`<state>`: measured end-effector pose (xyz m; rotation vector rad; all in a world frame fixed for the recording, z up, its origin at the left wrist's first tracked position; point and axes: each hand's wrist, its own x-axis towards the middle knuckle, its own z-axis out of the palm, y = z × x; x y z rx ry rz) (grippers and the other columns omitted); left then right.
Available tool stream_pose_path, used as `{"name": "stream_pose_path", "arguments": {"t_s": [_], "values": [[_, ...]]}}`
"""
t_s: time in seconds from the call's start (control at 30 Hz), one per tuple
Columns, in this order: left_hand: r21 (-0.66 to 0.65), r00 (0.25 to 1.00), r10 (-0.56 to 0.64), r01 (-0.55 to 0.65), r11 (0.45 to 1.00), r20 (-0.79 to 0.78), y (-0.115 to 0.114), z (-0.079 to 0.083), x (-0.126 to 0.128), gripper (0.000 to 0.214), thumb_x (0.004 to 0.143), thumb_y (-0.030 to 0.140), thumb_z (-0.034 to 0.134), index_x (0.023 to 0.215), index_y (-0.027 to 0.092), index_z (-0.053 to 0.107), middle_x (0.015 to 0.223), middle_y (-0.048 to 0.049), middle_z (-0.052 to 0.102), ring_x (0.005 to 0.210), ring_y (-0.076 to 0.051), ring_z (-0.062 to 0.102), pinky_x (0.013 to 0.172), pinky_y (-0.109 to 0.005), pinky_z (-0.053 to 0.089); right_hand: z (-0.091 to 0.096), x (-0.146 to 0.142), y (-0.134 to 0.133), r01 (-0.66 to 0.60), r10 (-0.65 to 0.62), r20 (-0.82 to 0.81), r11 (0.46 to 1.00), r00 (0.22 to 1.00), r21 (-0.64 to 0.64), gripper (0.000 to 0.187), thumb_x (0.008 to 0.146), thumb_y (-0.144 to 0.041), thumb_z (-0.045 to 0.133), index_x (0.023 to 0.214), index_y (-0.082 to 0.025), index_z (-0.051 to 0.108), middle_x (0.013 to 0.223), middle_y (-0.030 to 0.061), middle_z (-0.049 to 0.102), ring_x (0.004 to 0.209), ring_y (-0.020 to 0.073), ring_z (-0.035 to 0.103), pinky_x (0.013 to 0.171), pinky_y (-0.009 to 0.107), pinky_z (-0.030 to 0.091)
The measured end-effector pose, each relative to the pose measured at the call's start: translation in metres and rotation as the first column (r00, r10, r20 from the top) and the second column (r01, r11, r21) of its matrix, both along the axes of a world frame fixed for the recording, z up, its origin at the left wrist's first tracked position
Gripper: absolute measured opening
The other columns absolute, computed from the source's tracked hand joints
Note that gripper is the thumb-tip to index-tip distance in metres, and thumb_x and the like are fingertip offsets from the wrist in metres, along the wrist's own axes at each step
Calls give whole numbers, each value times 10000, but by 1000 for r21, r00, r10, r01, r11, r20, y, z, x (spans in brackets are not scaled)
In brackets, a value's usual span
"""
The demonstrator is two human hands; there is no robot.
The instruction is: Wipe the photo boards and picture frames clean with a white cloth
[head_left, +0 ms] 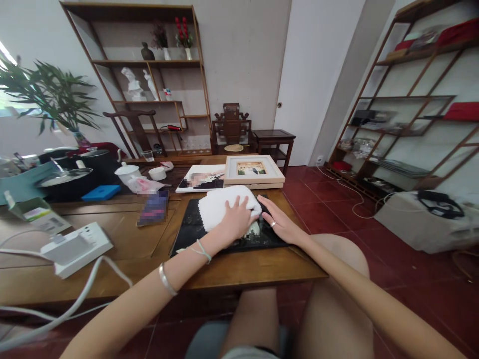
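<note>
A folded white cloth (214,207) lies on a black panel (192,230) near the table's front edge. My left hand (237,219) presses on the cloth with its fingers spread, a fold bunched between fingers and thumb. Pale smears and specks show on the panel beside and below that hand. My right hand (281,224), wearing a ring, rests at the panel's right edge. Its fingers are stretched out and hold nothing, the tips close to the cloth's right side. Part of the panel is hidden under the cloth and my left hand.
Behind the panel lie a framed picture (254,172) and a photo print (198,178). To the left are a white power strip (82,249) with cables, a blue box (101,193), a lidded white cup (127,174) and black pots (67,184). The wooden table (258,269) ends at my knees.
</note>
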<state>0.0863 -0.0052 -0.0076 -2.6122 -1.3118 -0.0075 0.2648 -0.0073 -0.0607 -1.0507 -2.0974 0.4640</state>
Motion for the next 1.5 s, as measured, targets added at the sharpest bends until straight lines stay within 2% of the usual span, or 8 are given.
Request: {"name": "stream_pose_path", "arguments": {"t_s": [0.1, 0.3, 0.57, 0.77, 0.97, 1.07, 1.23, 1.5], "values": [[14, 1000, -10, 10, 1000, 1, -7, -2, 11, 401, 961, 357, 326, 1178, 159, 598, 1451, -164, 340, 1317, -385, 300, 954, -631, 329, 0, 1, 0, -25, 25, -30, 1000, 999, -2, 550, 947, -476, 277, 1446, -253, 223, 1519, 62, 236, 1396, 202, 196, 1149, 434, 159], [33, 999, -26, 26, 999, -27, -54, -2, 25, 400, 944, 344, 391, 1272, 163, 529, 1431, -215, 347, 1298, -409, 331, 919, -623, 377, 2, 4, -3, -106, 103, -42, 992, 994, -73, 607, 912, -594, 184, 1404, -276, 343, 1498, 47, 298, 1386, 241, 226, 1137, 509, 109], [-58, 971, -198, 191, 980, -135, -100, -4, 2, 249, 876, 240, 519, 1078, 222, 662, 1418, -150, 398, 1272, -415, 371, 870, -591, 441, -6, 1, 6, -24, 31, 68, 995, 997, -96, 465, 940, -474, 331, 1333, -262, 460, 1424, 72, 426, 1356, 226, 305, 1120, 556, 86], [-115, 997, -79, 79, 990, 2, -36, 28, -15, 306, 926, 313, 446, 960, 85, 648, 979, -193, 654, 924, -305, 631, 752, -405, 492, -9, 1, 7, -18, 21, 101, 999, 995, -33, 416, 939, -371, 367, 1325, -250, 469, 1413, 85, 440, 1341, 215, 336, 1111, 555, 132], [-144, 979, -135, 157, 977, 156, 35, 34, -4, 458, 954, 450, 313, 906, 113, 620, 928, -118, 672, 877, -231, 628, 786, -304, 446, -9, 1, 6, -3, 2, 128, 1000, 992, 12, 397, 920, -307, 410, 1307, -259, 483, 1390, 79, 470, 1322, 228, 366, 1103, 570, 158], [-179, 954, -163, 211, 961, 250, 48, 33, 15, 561, 958, 503, 181, 894, 141, 604, 961, -81, 673, 852, -188, 627, 762, -253, 438, -8, 1, 6, 0, -4, 144, 999, 990, 32, 380, 915, -286, 416, 1281, -248, 510, 1342, 80, 520, 1299, 237, 394, 1107, 561, 166], [-231, 946, -149, 219, 948, 286, 59, 27, 20, 567, 932, 546, 210, 830, 148, 600, 913, -85, 679, 825, -207, 627, 748, -269, 429, -7, 1, 6, 2, -5, 156, 1000, 988, 24, 379, 915, -283, 408, 1276, -249, 517, 1326, 72, 535, 1289, 234, 407, 1109, 540, 192], [-223, 969, -56, 111, 968, 240, 51, 26, -58, 567, 929, 540, 197, 732, 159, 567, 769, -83, 648, 706, -206, 591, 694, -299, 420, -9, 1, 7, -11, 14, 107, 999, 994, -37, 413, 923, -324, 400, 1327, -262, 462, 1418, 64, 434, 1339, 207, 340, 1114, 547, 143]]}}
